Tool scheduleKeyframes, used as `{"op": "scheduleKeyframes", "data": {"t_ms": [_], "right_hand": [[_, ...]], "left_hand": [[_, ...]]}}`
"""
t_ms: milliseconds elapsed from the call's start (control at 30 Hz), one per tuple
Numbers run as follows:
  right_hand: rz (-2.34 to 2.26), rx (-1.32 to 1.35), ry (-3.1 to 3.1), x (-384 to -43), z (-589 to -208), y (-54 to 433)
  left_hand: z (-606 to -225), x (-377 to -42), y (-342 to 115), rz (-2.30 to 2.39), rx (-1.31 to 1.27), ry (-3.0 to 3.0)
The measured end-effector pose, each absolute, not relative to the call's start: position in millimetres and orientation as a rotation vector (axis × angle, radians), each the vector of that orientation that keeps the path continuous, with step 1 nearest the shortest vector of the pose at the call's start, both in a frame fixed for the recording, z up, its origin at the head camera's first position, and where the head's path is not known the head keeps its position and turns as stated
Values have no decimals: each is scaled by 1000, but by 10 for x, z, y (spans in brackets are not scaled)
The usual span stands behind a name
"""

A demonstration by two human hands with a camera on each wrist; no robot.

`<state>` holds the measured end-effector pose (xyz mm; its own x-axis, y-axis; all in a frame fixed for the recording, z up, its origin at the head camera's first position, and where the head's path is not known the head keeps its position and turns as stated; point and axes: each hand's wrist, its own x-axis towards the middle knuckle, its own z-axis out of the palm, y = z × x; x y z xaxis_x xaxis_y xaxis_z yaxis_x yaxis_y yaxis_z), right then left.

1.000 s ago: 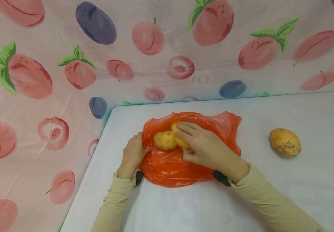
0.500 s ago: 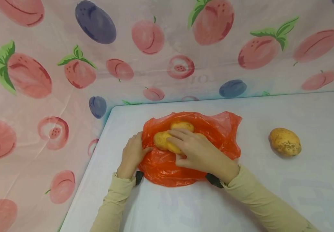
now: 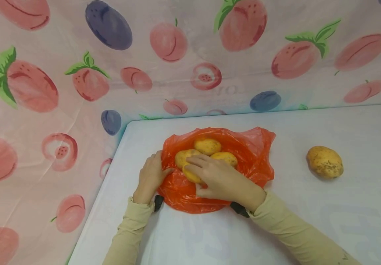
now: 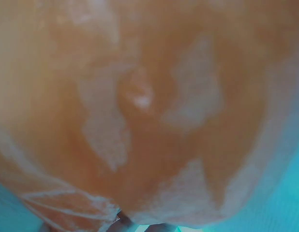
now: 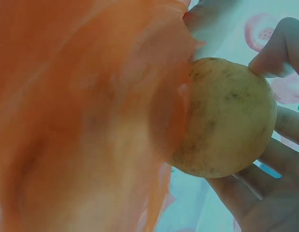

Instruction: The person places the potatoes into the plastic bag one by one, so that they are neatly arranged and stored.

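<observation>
A red plastic bag [image 3: 255, 162] lies spread with its mouth open, and several yellow potatoes rest in it. My right hand [image 3: 221, 178] reaches over the bag and grips one potato [image 3: 190, 175], its fingers covering part of it. Close by in the bag are a back potato [image 3: 207, 146], a right one [image 3: 226, 158] and a left one [image 3: 181, 159]. The gripped potato [image 5: 229, 118] shows large in the right wrist view, partly behind orange film. At the bag's left edge, my left hand [image 3: 150, 175] holds the plastic, thumb inside. Blurred bag film [image 4: 144, 145] fills most of the left wrist view.
A loose potato [image 3: 325, 162] sits on the white tabletop [image 3: 309, 206], well to the right of the bag. Behind and to the left hangs a fruit-printed cloth [image 3: 237, 81], meeting the table's back and left edges.
My right hand has shifted left and toward me with a potato in its grip, uncovering the back and right potatoes. My left hand has stayed at the bag's edge.
</observation>
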<state>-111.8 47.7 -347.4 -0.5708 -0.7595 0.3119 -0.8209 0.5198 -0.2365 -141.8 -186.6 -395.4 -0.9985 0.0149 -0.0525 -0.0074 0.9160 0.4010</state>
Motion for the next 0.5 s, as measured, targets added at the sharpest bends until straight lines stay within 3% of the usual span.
{"op": "scheduleKeyframes", "data": {"t_ms": [500], "right_hand": [[984, 1337, -2791, -1080, -3499, 409]], "left_hand": [[-3960, -1424, -1880, 609, 17, 3034]]}}
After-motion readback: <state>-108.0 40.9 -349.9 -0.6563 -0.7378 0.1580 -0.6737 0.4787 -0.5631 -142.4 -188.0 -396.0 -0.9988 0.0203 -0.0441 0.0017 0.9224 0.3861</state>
